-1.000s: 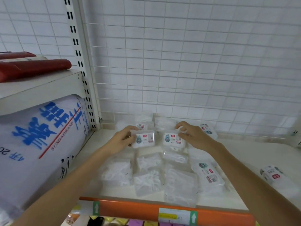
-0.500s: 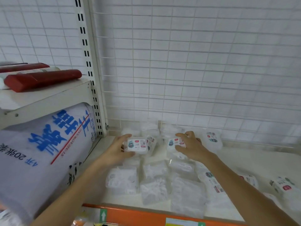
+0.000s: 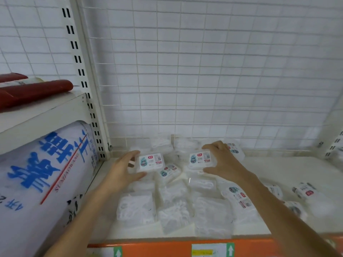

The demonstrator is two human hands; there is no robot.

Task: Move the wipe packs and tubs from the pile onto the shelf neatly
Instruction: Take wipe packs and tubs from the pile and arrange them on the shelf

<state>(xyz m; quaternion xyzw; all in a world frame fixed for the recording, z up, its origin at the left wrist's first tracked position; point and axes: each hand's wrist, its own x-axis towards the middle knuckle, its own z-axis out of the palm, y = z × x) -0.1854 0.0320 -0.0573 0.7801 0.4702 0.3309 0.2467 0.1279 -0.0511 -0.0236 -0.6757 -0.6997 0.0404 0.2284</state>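
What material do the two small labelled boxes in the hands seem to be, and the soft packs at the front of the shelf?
The box in the left hand and the box in the right hand look like rigid, translucent white plastic with glossy printed labels; their edges keep a firm shape. The front packs seem thin clear film, wrinkled, with white contents showing through.
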